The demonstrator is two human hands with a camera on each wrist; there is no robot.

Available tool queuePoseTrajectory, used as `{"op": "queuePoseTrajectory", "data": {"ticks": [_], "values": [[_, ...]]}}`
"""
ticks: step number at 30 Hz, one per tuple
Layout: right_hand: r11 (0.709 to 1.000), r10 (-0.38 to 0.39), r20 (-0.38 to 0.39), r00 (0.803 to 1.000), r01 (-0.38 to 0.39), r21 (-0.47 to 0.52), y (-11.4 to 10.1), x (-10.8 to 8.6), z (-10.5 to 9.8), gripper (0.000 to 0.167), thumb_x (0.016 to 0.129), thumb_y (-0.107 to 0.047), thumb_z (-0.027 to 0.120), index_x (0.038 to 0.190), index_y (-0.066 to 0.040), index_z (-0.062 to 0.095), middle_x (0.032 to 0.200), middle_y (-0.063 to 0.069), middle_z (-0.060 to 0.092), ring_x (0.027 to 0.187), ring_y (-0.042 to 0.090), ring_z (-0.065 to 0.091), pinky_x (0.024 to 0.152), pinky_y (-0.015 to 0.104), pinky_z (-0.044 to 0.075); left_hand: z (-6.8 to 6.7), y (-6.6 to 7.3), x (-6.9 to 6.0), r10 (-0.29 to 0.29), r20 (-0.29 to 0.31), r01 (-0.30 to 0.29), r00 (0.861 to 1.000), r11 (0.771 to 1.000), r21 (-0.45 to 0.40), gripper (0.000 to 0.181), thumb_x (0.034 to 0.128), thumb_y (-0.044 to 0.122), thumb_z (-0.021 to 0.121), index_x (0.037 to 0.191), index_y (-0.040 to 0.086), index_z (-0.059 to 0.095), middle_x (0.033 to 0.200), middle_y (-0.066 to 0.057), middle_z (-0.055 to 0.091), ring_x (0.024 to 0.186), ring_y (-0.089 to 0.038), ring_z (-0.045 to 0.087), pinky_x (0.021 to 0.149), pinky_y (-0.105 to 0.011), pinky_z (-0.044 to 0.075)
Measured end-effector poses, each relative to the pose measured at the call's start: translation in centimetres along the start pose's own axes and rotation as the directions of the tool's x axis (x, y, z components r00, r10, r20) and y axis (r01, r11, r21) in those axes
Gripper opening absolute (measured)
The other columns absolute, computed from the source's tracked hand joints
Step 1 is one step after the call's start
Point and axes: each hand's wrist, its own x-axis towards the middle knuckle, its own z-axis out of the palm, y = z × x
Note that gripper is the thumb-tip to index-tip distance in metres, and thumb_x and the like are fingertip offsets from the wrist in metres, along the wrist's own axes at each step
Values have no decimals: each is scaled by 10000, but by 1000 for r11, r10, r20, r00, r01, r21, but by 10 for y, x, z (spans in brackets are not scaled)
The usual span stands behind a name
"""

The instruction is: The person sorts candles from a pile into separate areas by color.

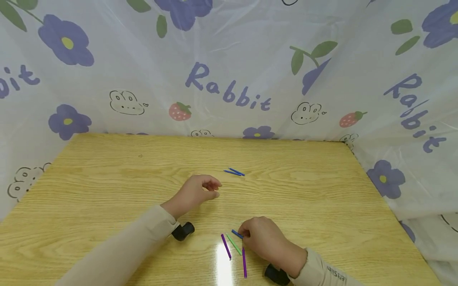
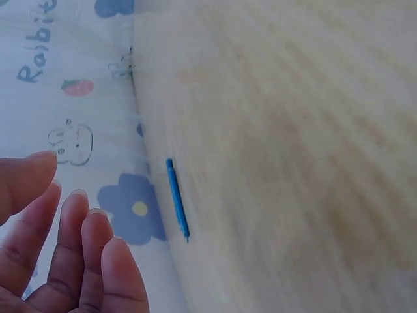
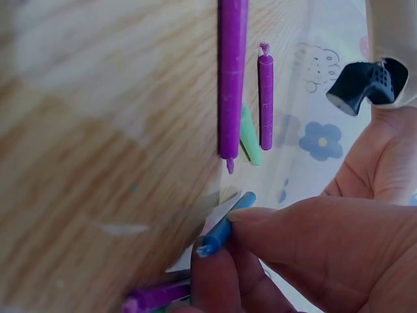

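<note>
My right hand point(image 1: 264, 238) pinches a thin blue candle point(image 3: 225, 228) between thumb and fingers, low over the table. Close by lie a purple candle point(image 1: 226, 247), a green candle point(image 1: 234, 244) and another purple candle point(image 1: 244, 263). The right wrist view also has a purple candle point(image 3: 159, 295) at the bottom, partly covered by the fingers. My left hand point(image 1: 196, 192) hovers over the table, fingers loosely bent and holding nothing. Beyond it lie two blue candles point(image 1: 234, 172), side by side and close together; the left wrist view shows blue there as one stick point(image 2: 177, 199).
The wood-grain table point(image 1: 304, 178) meets a white printed sheet point(image 1: 229, 47) at the back and sides. A black wrist device point(image 1: 183, 231) sits under the left wrist, another point(image 1: 277, 275) under the right.
</note>
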Motion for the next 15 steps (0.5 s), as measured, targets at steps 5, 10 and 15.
{"op": "queuePoseTrajectory", "data": {"ticks": [5, 10, 15], "values": [[1000, -9, -5, 1000, 9, -5, 0, 0, 0, 107, 801, 22, 701, 828, -69, 751, 743, -40, 666, 638, 29, 518, 579, 219, 452, 4, -1, -10, -1, 40, 2, 999, 1000, -23, 205, 882, 53, 670, 1078, -7, 674, 973, -78, 649, 892, -175, 565, 744, -314, 477], [1000, -16, -9, 1000, 16, -14, 0, 1, 1, 111, 795, 27, 697, 824, -67, 749, 742, -43, 664, 631, 21, 505, 578, 216, 450, 9, -2, -18, 10, 80, -8, 997, 999, -31, 186, 872, 47, 676, 1050, -8, 681, 941, -63, 655, 869, -163, 563, 732, -310, 475], [1000, -17, -7, 1000, 17, -17, 0, 0, 0, 116, 797, 31, 689, 828, -66, 746, 752, -38, 667, 631, 22, 501, 581, 218, 451, 14, -4, -24, 11, 123, -9, 992, 1000, -16, 164, 867, 41, 680, 1027, 6, 685, 943, -55, 652, 868, -159, 558, 734, -309, 477]]}}
